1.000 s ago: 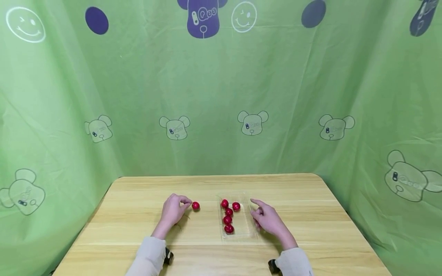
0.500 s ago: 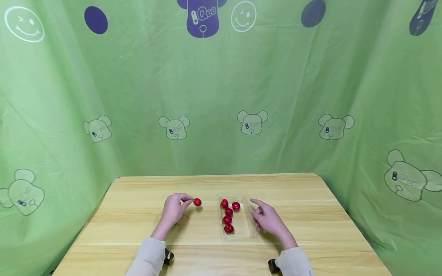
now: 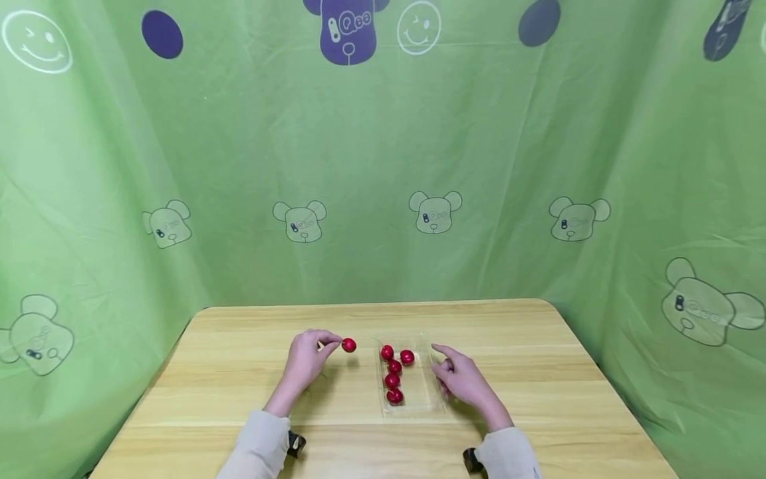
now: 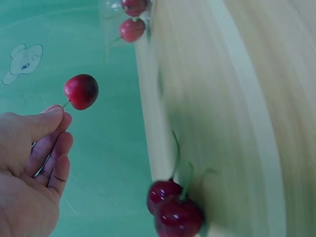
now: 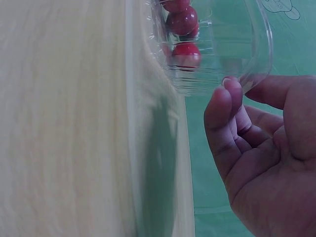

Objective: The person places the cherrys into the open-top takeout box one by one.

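Note:
My left hand (image 3: 306, 359) pinches a red cherry (image 3: 349, 345) by its stem, raised above the table to the left of the tray. In the left wrist view this cherry (image 4: 81, 92) hangs beyond the thumb and finger tips. The clear plastic tray (image 3: 426, 399) holds several red cherries (image 3: 392, 381), mostly along its left side. At the tray's right edge, my right hand (image 3: 469, 384) grips the rim, one finger stretched out. The right wrist view shows the fingertips (image 5: 232, 89) against the clear wall.
Two dark cherries (image 4: 178, 216) with green stems lie on the wooden table (image 3: 538, 399), seen in the left wrist view; the left hand hides them in the head view. Green printed cloth (image 3: 371, 146) hangs at the back and sides.
My left hand has lifted the cherry off the table and carried it slightly right, towards the tray. The right hand stays at the tray's edge.

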Action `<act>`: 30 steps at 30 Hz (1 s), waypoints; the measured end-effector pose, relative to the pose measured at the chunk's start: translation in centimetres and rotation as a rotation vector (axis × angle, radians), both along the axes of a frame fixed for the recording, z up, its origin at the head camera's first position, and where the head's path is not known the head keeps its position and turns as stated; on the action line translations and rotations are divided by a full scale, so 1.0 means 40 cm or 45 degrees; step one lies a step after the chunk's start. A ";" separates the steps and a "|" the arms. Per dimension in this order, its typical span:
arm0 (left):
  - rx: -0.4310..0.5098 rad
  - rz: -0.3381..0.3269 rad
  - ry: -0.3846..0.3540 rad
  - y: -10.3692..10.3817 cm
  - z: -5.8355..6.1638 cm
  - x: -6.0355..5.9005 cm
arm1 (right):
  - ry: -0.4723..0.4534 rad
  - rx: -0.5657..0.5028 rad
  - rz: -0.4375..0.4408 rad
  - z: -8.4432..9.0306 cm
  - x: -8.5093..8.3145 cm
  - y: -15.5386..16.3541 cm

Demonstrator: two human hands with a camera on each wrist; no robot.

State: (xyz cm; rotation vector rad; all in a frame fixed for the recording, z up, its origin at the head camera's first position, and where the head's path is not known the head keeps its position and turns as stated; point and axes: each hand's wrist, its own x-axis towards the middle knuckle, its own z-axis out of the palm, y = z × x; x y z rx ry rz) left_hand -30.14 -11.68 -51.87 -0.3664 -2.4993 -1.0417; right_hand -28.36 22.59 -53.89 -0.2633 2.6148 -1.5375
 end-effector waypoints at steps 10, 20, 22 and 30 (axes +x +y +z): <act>0.010 -0.041 0.017 0.038 0.030 0.012 | 0.006 -0.002 0.003 0.004 0.000 0.000; 0.035 -0.060 0.015 0.060 0.042 0.023 | 0.008 -0.005 0.003 0.005 -0.002 -0.003; 0.033 -0.065 0.022 0.063 0.044 0.024 | 0.006 -0.007 0.002 0.004 -0.003 -0.003; 0.028 -0.086 0.017 0.075 0.049 0.029 | 0.024 0.018 0.020 -0.003 -0.003 -0.002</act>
